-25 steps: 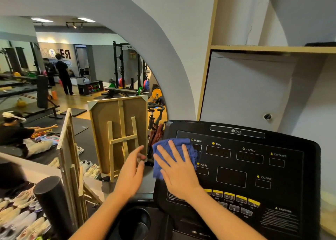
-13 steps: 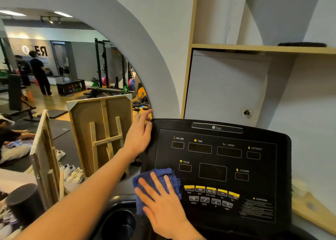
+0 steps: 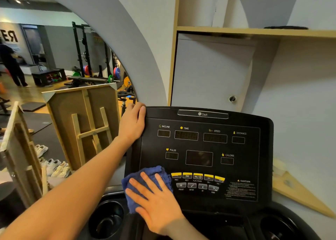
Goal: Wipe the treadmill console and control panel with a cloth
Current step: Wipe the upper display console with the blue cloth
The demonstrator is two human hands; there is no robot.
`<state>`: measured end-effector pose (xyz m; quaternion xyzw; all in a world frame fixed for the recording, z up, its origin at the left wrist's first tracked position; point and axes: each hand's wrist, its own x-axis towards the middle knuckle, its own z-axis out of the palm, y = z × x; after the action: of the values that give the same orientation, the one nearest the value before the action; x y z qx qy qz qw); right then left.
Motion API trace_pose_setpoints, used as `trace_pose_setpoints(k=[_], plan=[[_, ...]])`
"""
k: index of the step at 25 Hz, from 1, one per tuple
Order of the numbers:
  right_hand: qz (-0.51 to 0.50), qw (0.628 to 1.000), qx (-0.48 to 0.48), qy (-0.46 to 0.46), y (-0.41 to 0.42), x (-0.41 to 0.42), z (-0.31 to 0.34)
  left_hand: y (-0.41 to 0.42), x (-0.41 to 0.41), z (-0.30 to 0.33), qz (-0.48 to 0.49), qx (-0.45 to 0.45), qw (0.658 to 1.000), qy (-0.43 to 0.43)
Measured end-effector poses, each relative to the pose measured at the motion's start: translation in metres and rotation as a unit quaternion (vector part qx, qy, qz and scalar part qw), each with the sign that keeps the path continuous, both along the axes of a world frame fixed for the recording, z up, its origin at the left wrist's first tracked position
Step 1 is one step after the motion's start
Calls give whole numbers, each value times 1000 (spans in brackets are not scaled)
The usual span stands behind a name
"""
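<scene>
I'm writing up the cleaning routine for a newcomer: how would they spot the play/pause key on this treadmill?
Start at the black console with its yellow-labelled displays. Below the large middle display runs a row of yellow keys, just right of the blue cloth under the right hand. PLAY/PAUSE is that row's middle key; grey keys sit beneath.

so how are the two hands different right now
The left hand grips the console at its upper left corner, fingers curled over the edge; the right hand lies flat, fingers spread, at the lower left. The right hand presses the blue cloth onto the panel; the left hand has no cloth. Both touch the console's left side.
</scene>
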<state>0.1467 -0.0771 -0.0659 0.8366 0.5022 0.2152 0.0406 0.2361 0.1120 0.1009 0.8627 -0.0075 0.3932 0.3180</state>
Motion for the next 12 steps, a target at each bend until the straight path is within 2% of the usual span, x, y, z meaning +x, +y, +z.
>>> trace_pose_setpoints(k=[5, 9, 12], plan=[[-15, 999, -2, 35, -16, -5, 2, 1, 2, -2, 9, 7, 1000, -8], [0, 993, 28, 111, -29, -7, 5, 0, 1, 0, 11, 0, 1000, -5], [-12, 993, 27, 118, -40, -7, 2, -3, -1, 0, 16, -3, 1000, 2]])
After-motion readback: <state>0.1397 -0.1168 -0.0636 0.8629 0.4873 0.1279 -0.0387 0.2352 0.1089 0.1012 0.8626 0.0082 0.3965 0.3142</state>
